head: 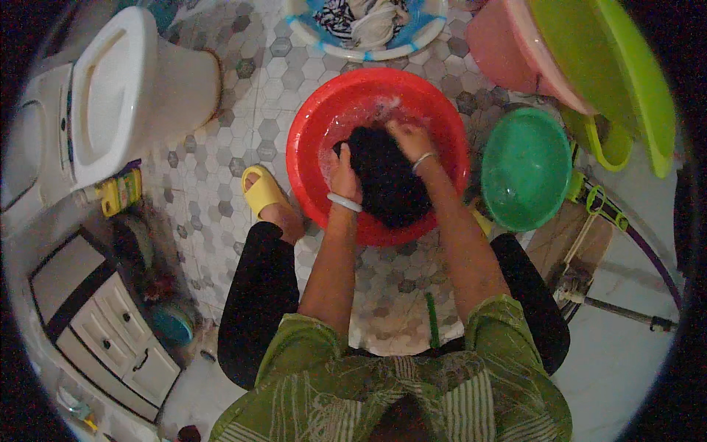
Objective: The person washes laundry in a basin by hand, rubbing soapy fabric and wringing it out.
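A red plastic basin (309, 188) stands on the tiled floor between my feet, with suds and water inside. A bundle of black cloth (389, 177) lies in it, its near end over the basin's near side. My left hand (346, 177), with a pale bangle at the wrist, grips the left edge of the cloth, thumb on top. My right hand (410, 139), with a thin bracelet, is at the cloth's upper right, fingers bent towards the suds; whether it grips the cloth is unclear. Beyond the basin, a blue and white basin (367, 54) holds patterned and pale cloths (375, 25).
A green basin (527, 166) stands close on the right. Pink (500, 50) and lime-green tubs (640, 83) lean behind it. At the left are a white toilet (182, 83), a yellow bottle (121, 192) and a white cabinet (110, 326). A mop-like tool (577, 282) lies right.
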A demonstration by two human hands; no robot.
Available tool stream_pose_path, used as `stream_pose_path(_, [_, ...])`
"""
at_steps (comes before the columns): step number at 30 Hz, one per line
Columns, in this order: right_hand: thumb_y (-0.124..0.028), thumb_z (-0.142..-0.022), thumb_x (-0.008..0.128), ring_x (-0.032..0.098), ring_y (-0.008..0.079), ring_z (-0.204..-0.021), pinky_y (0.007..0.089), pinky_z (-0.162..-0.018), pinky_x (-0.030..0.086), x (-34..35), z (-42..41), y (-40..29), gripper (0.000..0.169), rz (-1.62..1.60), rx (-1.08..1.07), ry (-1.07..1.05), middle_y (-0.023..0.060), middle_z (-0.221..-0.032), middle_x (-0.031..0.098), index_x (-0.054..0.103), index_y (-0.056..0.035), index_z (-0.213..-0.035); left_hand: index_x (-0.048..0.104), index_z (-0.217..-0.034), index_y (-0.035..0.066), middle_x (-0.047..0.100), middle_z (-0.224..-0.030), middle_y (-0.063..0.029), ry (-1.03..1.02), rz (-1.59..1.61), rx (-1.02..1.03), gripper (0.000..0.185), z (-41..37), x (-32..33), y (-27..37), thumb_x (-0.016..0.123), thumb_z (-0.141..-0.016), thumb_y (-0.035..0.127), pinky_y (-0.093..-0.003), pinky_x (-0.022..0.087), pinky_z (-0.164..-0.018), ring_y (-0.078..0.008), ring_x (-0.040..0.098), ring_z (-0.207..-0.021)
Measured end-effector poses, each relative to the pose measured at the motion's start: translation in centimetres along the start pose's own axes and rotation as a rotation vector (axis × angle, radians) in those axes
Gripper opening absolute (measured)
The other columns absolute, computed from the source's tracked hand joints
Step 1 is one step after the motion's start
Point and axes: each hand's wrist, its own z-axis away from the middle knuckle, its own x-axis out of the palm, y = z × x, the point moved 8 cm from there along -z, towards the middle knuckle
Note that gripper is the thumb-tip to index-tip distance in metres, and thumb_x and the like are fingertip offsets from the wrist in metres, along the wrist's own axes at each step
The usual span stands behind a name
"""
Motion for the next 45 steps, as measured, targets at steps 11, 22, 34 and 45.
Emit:
stream_pose_path(11, [-0.020,-0.072,0.068,0.046,0.0370,-0.114,0.0415,-0.097,0.038,3.5,0.6,0.9,0.065,0.342,-0.109,0.138,0.0215,-0.123,0.046,0.040,-0.0074,-0.129,0.040,-0.129,0.018,0.046,-0.125,-0.0071,0.041,0.196,-0.094,0.047,-1.1,-1.0,-0.5,0.055,-0.088,0.036,-0.0458,0.041,-0.090,-0.0288,0.045,-0.112])
stream_pose_path(22, [-0.032,-0.076,0.063,0.058,0.0353,-0.077,0.0447,-0.063,0.048,3.7,15.2,-11.1,0.026,0.101,-0.513,0.202,0.0170,-0.083,0.057,0.064,-0.0095,-0.088,0.054,-0.107,0.004,0.058,-0.094,-0.0071,-0.254,0.156,0.062,0.036,-2.7,-1.0,0.5,0.044,-0.093,0.035,-0.0303,0.048,-0.076,-0.0194,0.055,-0.082])
stream_pose_path(34, [-0.018,-0.078,0.064,0.058,0.0228,-0.099,0.0329,-0.091,0.043,7.6,9.9,-2.2,0.044,-1.273,0.308,-0.786,0.0076,-0.109,0.061,0.053,-0.0010,-0.117,0.055,-0.115,0.007,0.059,-0.111,-0.0106,-0.199,0.335,0.056,0.037,-0.9,0.9,2.4,0.045,-0.089,0.030,-0.0406,0.046,-0.089,-0.0274,0.058,-0.098])
stream_pose_path(45, [-0.009,-0.073,0.062,0.053,0.0345,-0.106,0.0407,-0.091,0.043,2.0,0.6,0.7,0.064,0.621,-0.071,0.258,0.0212,-0.121,0.050,0.035,-0.0054,-0.131,0.043,-0.126,0.020,0.047,-0.122,-0.0057,0.119,0.198,-0.030,0.044,-3.3,-5.7,-1.3,0.056,-0.084,0.026,-0.0467,0.041,-0.091,-0.0301,0.041,-0.112])
